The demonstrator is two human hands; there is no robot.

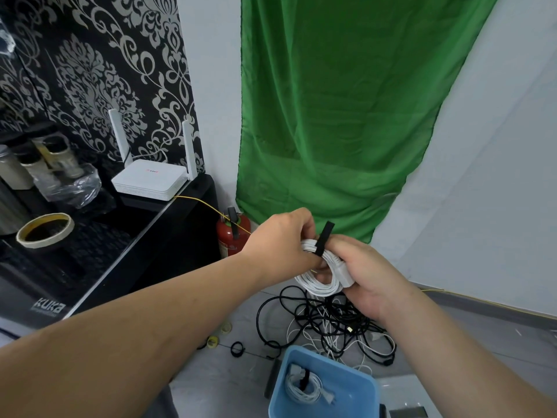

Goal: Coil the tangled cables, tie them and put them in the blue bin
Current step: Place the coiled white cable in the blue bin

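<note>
Both forearms reach out above the blue bin (351, 383), and higher up beyond it I see the left hand (280, 239) and right hand (370, 276) gripping a coiled white cable (316, 285). Left fingers curl on its top beside a black strap (322, 239) wrapped over it; right fingers clasp its plug side. One tied white coil (303, 386) lies inside the bin, with tangled cables (328, 321) just behind it

One held white coil (316, 286), one binned coil (303, 386), one blue bin (354, 392), tangled cables (331, 324) perhaps five.
</note>
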